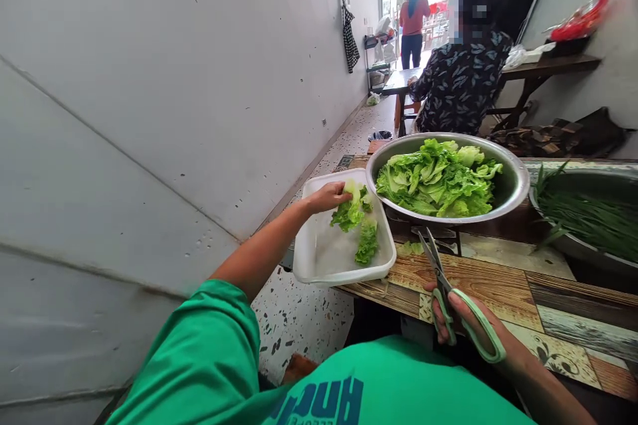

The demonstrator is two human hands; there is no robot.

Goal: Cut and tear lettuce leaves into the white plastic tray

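My left hand (329,198) grips a green lettuce leaf (349,214) over the white plastic tray (319,249). Another lettuce piece (367,239) lies in the tray just below it. In my right hand (468,319) is a pair of scissors (439,275) with pale green handles; the blades point up and away, slightly parted. Beyond the blades stands a wide metal basin (516,176) heaped with torn lettuce leaves (438,179). A small scrap of leaf (409,249) rests on the table near the scissors.
The wood-patterned table (478,272) spreads under the tray and basin. At right, a second metal basin (548,232) holds long thin green leaves (593,212). A white wall (199,80) runs along the left. One person (463,80) sits ahead; another (413,26) stands by the doorway.
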